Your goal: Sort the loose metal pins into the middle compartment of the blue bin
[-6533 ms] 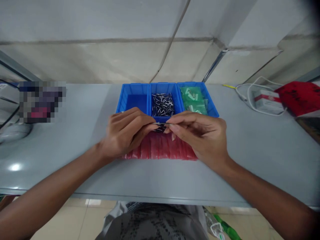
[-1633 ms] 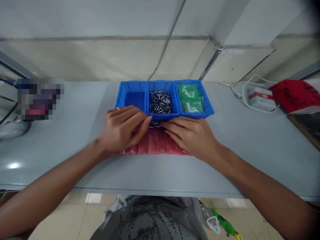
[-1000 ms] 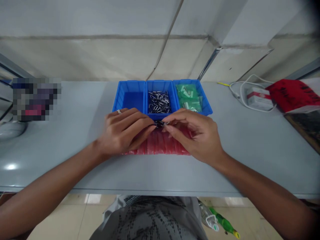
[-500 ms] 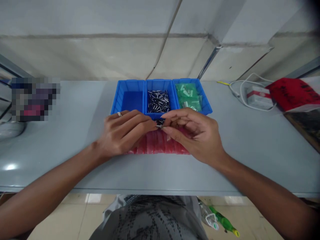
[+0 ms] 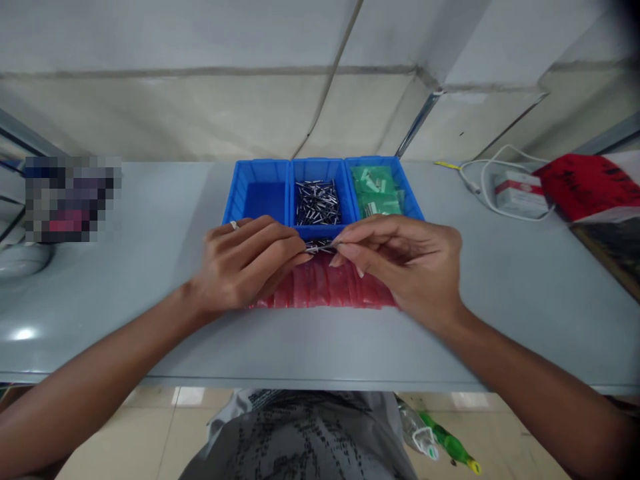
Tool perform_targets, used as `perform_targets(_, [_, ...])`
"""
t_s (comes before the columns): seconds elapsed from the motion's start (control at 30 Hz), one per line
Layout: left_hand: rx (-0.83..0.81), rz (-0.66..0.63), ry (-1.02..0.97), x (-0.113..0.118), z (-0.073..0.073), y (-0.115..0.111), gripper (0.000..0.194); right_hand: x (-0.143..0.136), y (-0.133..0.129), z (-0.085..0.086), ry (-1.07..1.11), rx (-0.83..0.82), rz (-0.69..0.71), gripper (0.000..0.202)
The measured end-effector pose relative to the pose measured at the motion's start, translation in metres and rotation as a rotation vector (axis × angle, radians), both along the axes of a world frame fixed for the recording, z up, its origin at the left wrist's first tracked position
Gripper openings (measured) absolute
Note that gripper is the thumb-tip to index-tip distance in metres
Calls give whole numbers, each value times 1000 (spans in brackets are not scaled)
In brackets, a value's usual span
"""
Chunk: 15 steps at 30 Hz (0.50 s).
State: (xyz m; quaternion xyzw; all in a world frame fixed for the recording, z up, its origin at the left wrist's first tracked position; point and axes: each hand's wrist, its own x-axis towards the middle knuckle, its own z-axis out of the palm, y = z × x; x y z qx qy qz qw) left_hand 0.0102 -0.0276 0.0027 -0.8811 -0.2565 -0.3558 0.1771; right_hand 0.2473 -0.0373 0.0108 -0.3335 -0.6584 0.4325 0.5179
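Several small, shiny metal pins, rivet-like or screw-like, fill the middle blue bin (image 5: 320,231), and more show at its front, between my hands. My left hand (image 5: 253,263), with a ring on one finger, is closed in a pinch on the left end of a thin metal pin (image 5: 323,248). At the pin's other end, thumb and forefinger of my right hand (image 5: 405,263) are pressed together. Its exact kind is too small to make out. Just below both hands lies a row of red plastic packets (image 5: 320,287), partly covered by them.
A left blue bin (image 5: 265,200) and a right one with green packets (image 5: 377,187) flank the middle bin. To the right on the grey table (image 5: 320,347) are a white cable, a small white box (image 5: 520,193) and a red bag (image 5: 585,187). Bottles (image 5: 450,443) stand below the edge.
My right hand has shifted right, and its raised fingers have closed in toward the thumb. My left hand has moved slightly left, widening the gap where the pin shows.
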Motion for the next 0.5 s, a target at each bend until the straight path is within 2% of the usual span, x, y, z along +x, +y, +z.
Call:
perform_targets(0.07, [10,3,3,0,0,0,6,-1,0,0,-11,-10,6,12])
perform_targets(0.23, [-15,-26,-53,0,0,1,14,-1,-1,-1,-41,31,-48,11])
perform_targets(0.37, [-47,-36,-70,-1,-1,2,7,0,-2,-2,-88,62,-70,12])
perform_targets(0.5, [-47,-49,-87,-1,-2,2,18,0,-2,-2,-76,64,-71,11])
